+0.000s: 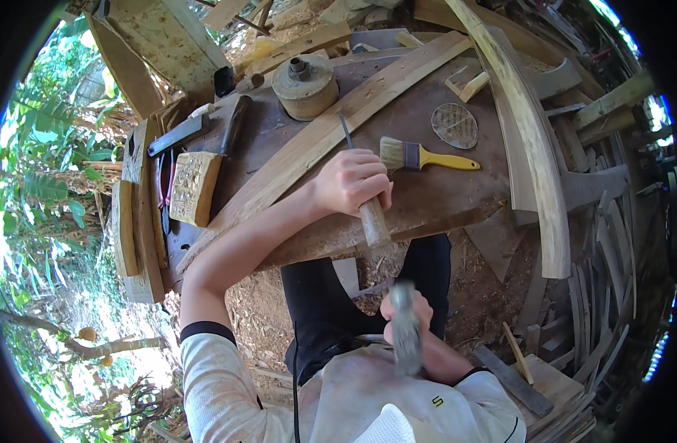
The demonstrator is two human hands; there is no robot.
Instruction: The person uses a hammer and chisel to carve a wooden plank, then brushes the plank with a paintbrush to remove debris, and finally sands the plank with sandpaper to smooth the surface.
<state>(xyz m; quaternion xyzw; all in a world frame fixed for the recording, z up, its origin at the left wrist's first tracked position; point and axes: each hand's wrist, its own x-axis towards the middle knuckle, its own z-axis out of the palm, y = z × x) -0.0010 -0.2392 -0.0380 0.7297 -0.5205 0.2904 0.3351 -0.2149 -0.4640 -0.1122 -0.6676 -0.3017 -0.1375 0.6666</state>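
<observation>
Yellow-handled brush (434, 158) just right of the left grip (355, 181), oval disc (455, 126) farther up-right, leafy greenery (49, 159) way off left.

That brush handle (451, 160) is bright yellow against the dull brown worktop (427, 193); the chisel handle (375, 225) looks tan, the trousers (309, 292) black.

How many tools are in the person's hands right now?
2: a chisel in the left hand, and a blurred hammer in the right hand. The hammer partly hides the right hand, but no third tool shows.
</observation>
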